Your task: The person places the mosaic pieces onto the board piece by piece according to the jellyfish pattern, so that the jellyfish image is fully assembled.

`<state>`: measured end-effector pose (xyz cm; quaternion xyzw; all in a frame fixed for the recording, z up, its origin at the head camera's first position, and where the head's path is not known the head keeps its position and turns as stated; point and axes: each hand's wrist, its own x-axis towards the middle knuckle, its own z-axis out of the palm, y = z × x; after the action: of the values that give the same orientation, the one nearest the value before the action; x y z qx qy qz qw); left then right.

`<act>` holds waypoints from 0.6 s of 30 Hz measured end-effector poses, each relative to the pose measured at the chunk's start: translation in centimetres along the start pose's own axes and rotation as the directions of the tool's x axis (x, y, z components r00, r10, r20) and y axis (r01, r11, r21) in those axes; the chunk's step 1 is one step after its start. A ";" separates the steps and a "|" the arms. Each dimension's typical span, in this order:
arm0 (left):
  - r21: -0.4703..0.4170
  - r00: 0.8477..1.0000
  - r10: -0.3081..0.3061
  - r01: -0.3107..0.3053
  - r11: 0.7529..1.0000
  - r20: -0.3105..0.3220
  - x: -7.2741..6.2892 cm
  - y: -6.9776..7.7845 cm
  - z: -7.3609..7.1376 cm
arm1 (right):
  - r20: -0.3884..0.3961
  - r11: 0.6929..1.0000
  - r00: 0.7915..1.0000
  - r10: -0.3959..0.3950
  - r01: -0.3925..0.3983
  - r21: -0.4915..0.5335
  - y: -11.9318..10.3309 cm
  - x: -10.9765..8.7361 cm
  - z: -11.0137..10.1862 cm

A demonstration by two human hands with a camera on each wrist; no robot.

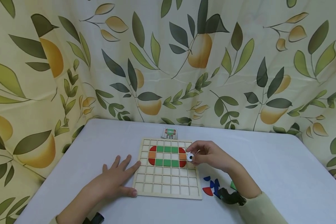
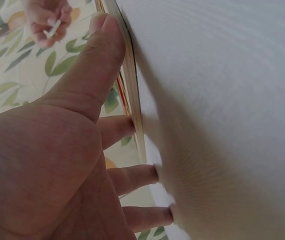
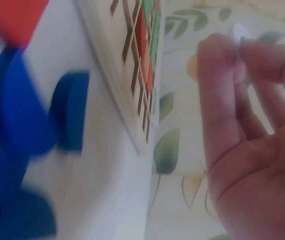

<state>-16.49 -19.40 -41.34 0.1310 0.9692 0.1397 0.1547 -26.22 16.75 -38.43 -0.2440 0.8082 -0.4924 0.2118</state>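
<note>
A wooden grid board (image 1: 168, 180) lies flat on the table. Green tiles (image 1: 167, 149) form two rows in its upper half, with red rounded pieces (image 1: 182, 163) at the corners and orange tiles (image 1: 152, 155) on the sides. My left hand (image 1: 109, 180) rests at the board's left side, fingers spread, with thumb and index finger touching its edge. Over the board's right side my right hand (image 1: 210, 155) pinches a white tile with a black dot (image 1: 190, 156) between thumb and fingers. In the right wrist view this tile (image 3: 240, 33) shows only as a pale blurred shape at the fingertips.
Loose blue pieces (image 1: 212, 184) lie to the right of the board, with a red quarter-round piece (image 1: 207, 191). A green piece (image 1: 233, 185) is partly hidden under the right forearm. Behind the board lies a small pattern card (image 1: 170, 133). A leaf-and-fruit curtain (image 1: 162, 77) hangs behind the white table (image 1: 282, 174).
</note>
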 end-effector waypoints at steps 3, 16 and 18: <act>-0.002 1.000 0.005 -0.005 1.000 -0.005 0.0 0.1 -0.1 | 0.013 1.000 1.000 -0.008 0.008 -0.016 -0.6 1.1 0.7; -0.014 1.000 0.000 0.001 1.000 0.008 0.2 0.0 -0.1 | -0.007 0.977 1.000 -0.005 0.004 -0.214 -2.6 7.3 4.7; -0.014 1.000 0.003 -0.002 1.000 0.005 0.1 0.0 -0.2 | -0.011 0.966 1.000 -0.006 0.003 -0.257 -2.7 8.0 5.2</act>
<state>-16.68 -19.43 -41.24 0.1315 0.9677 0.1464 0.1578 -28.98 7.26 -39.04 -0.2682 0.8659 -0.3853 0.1726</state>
